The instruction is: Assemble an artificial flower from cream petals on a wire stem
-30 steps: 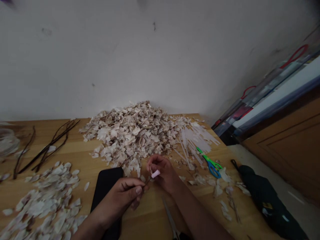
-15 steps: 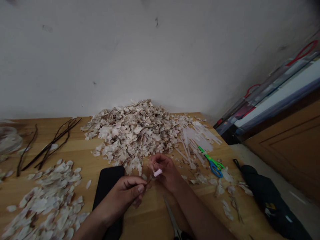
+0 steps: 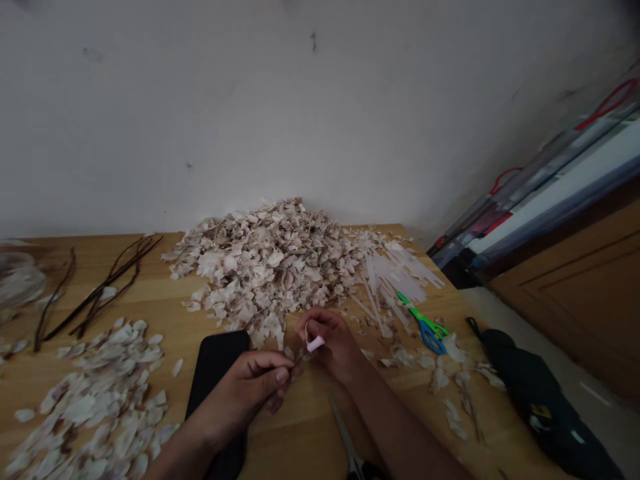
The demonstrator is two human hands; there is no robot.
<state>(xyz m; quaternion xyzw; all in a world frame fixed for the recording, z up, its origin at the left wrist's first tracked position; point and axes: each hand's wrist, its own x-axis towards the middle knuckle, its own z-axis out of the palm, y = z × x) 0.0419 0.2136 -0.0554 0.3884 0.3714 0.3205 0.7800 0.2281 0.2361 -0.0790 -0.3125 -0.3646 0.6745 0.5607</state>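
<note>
Lower centre of frame: left hand (image 3: 255, 387), grip pinched shut, thumb to forefinger, on a thin stem (image 3: 299, 360). Right hand (image 3: 333, 343), grip curled closed around a small pink piece (image 3: 315, 343), just beside the stem's end. Stem looks wiry, light, bendable; best held near its tip. Pink piece seems soft, papery. Behind them, a pile of pale flakes (image 3: 270, 267), dry and brittle-looking, on the wooden counter (image 3: 165, 313).
</note>
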